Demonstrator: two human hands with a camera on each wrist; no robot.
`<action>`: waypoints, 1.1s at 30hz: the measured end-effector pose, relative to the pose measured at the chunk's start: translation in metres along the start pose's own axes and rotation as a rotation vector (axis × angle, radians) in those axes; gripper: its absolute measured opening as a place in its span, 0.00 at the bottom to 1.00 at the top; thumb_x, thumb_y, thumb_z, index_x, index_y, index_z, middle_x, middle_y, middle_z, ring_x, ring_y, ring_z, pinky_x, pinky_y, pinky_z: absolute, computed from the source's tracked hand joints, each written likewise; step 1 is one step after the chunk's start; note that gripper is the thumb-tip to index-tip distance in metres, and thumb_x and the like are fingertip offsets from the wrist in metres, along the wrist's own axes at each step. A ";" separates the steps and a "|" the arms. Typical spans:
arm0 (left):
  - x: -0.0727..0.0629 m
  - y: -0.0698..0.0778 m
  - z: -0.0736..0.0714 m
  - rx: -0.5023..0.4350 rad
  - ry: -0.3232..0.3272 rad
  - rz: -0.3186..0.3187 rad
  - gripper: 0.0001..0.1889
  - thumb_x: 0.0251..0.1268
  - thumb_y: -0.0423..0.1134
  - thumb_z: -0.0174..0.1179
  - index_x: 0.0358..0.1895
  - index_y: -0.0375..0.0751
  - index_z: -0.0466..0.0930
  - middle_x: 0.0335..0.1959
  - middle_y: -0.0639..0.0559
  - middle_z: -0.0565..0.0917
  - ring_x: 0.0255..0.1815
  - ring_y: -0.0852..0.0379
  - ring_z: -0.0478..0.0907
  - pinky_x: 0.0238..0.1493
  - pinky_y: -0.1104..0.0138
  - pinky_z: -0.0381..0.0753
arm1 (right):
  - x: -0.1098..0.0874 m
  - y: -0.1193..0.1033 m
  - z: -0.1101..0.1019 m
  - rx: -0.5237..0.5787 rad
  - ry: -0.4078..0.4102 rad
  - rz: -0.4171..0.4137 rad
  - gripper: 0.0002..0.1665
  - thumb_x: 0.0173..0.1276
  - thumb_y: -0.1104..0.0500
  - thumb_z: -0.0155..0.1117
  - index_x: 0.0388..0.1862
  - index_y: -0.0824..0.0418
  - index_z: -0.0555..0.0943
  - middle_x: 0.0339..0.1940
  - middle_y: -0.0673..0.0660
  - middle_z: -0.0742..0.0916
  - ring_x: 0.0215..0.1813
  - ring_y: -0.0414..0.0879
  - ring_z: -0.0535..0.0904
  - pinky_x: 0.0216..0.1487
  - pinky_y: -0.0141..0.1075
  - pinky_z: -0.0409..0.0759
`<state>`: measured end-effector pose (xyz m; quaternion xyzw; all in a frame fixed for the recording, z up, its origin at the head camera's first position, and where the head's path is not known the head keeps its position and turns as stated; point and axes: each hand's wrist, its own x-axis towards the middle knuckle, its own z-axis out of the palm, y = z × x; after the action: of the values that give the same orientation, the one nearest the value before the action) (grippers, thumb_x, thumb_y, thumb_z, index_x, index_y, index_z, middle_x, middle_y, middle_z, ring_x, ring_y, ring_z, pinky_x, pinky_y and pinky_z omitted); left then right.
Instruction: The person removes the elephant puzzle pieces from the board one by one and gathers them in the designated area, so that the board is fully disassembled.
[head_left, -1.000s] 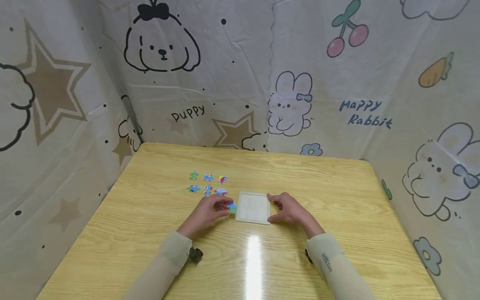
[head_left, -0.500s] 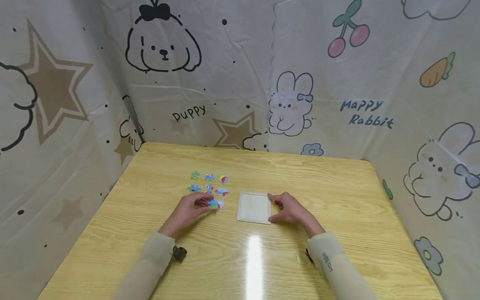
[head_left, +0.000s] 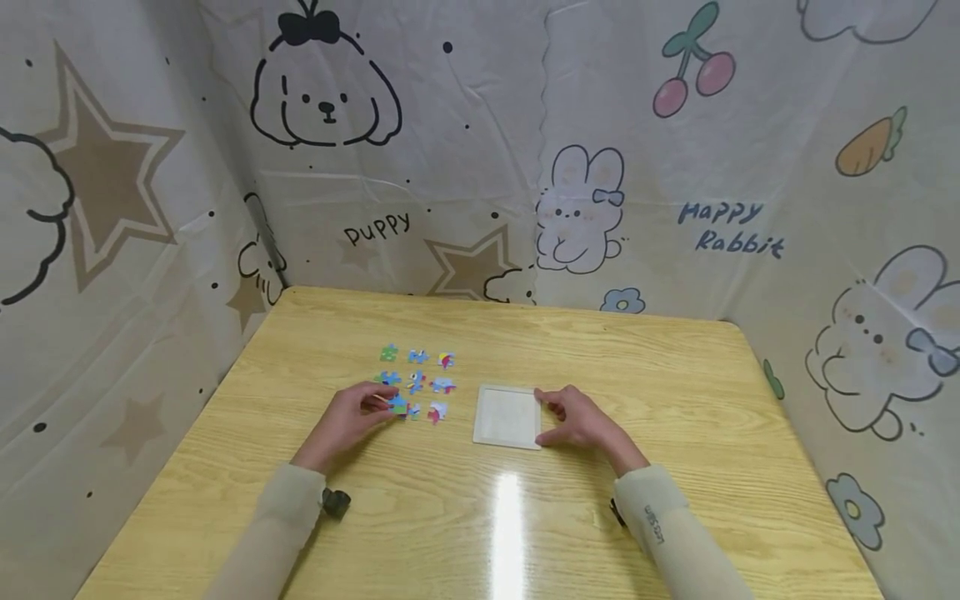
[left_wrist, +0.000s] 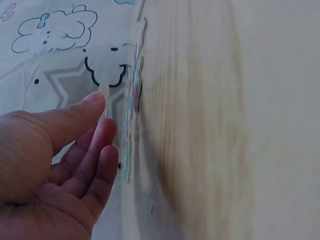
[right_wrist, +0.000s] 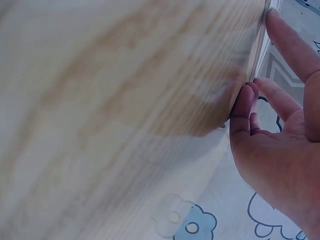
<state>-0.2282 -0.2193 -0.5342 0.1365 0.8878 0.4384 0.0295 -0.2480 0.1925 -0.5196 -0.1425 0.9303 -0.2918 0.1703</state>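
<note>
In the head view my left hand [head_left: 348,421] pinches a blue-and-green jigsaw piece [head_left: 398,406] between thumb and fingers, just above the table at the front left of the other pieces. The left wrist view shows the held piece [left_wrist: 104,87] edge-on, thin and pale, at the thumb tip. My right hand [head_left: 585,425] holds the right side of a square, pale puzzle tray [head_left: 477,417]. Its thumb is at the near right corner and its index finger at the far right one. No piece lies in the tray. Several loose jigsaw pieces [head_left: 442,384] lie in rows left of it.
The wooden table [head_left: 637,358] has a bright light reflection [head_left: 507,533] near its front. Printed cloth [head_left: 465,125] hangs behind it and at both sides. A small black device [head_left: 336,503] is strapped at the left wrist.
My left hand has moved left, away from the tray, with the jigsaw piece in its fingers, uncovering pieces in the front row. The right hand and tray have stayed in place.
</note>
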 end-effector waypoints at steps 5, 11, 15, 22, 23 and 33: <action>0.002 -0.005 -0.009 0.022 -0.003 -0.004 0.18 0.69 0.30 0.67 0.61 0.35 0.83 0.56 0.42 0.86 0.51 0.48 0.85 0.54 0.57 0.86 | 0.000 -0.002 0.000 0.000 0.002 0.001 0.51 0.56 0.56 0.85 0.76 0.62 0.71 0.46 0.57 0.78 0.46 0.49 0.68 0.46 0.39 0.70; 0.003 -0.008 -0.018 0.039 -0.033 0.004 0.19 0.70 0.29 0.66 0.63 0.33 0.81 0.57 0.39 0.85 0.53 0.45 0.84 0.56 0.52 0.85 | -0.001 -0.002 -0.001 0.003 0.002 -0.006 0.51 0.56 0.56 0.85 0.76 0.63 0.71 0.46 0.57 0.78 0.46 0.49 0.68 0.46 0.39 0.70; 0.003 -0.012 -0.020 0.061 -0.051 0.018 0.19 0.71 0.30 0.65 0.63 0.33 0.81 0.56 0.40 0.85 0.53 0.45 0.84 0.57 0.51 0.84 | -0.002 -0.002 -0.001 0.003 0.002 -0.008 0.51 0.56 0.57 0.85 0.76 0.63 0.71 0.46 0.57 0.78 0.45 0.49 0.67 0.46 0.39 0.70; 0.003 -0.019 -0.021 0.097 -0.057 0.005 0.18 0.70 0.31 0.66 0.62 0.35 0.83 0.56 0.41 0.87 0.52 0.46 0.84 0.56 0.52 0.84 | -0.001 -0.001 0.000 -0.005 0.000 0.000 0.51 0.56 0.56 0.85 0.77 0.62 0.71 0.48 0.57 0.79 0.46 0.49 0.68 0.47 0.39 0.71; 0.004 -0.020 -0.021 0.099 -0.061 0.010 0.18 0.70 0.31 0.66 0.62 0.34 0.83 0.56 0.40 0.87 0.52 0.46 0.84 0.56 0.52 0.84 | 0.000 -0.001 0.000 -0.007 0.001 0.000 0.51 0.56 0.56 0.85 0.77 0.62 0.71 0.48 0.57 0.79 0.46 0.49 0.68 0.47 0.39 0.71; 0.002 -0.024 -0.022 0.088 -0.075 -0.001 0.18 0.71 0.29 0.65 0.62 0.36 0.83 0.57 0.41 0.87 0.52 0.47 0.83 0.57 0.51 0.83 | 0.000 0.001 0.001 -0.006 0.000 -0.004 0.51 0.56 0.56 0.85 0.77 0.62 0.71 0.48 0.57 0.79 0.46 0.49 0.68 0.47 0.39 0.71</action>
<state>-0.2394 -0.2495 -0.5400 0.1538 0.9046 0.3935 0.0569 -0.2478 0.1926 -0.5205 -0.1448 0.9309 -0.2892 0.1695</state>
